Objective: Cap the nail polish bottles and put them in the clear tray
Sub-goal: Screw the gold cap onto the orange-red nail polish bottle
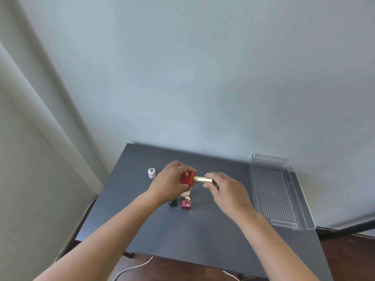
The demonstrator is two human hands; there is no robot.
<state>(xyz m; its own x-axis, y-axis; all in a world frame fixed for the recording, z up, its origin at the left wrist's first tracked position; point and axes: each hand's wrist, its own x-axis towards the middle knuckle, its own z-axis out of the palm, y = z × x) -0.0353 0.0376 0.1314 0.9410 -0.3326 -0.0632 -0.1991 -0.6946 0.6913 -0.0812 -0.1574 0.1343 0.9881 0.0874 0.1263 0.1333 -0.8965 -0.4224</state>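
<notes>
Behind the left wrist, half hidden: a dark bottle (172, 202) standing on the desk (203, 236), only its lower body showing. Also partly covered, a pale pink item (186, 193) just under the held bottle, too little visible to identify. Above the middle of the desk, held off the surface: a red nail polish bottle (187, 178), tipped on its side with the neck pointing right, clenched in the left hand (172, 182), fingers wrapped over the top and thumb beneath. Meeting the neck, a gold cap (203, 180) pinched at its far end by the fingertips of the right hand (227, 191), palm down, wrist angled in from the lower right; cannot tell how far onto the neck. Standing upright near the wrists, a small magenta bottle (186, 204) with a gold cap. Well to the left, alone, a white capped bottle (151, 173). At the right edge of the desk, overhanging slightly, the clear tray (300, 199), holding nothing, with bare desk between it and the right hand. Near edge of desk cut by forearms.
</notes>
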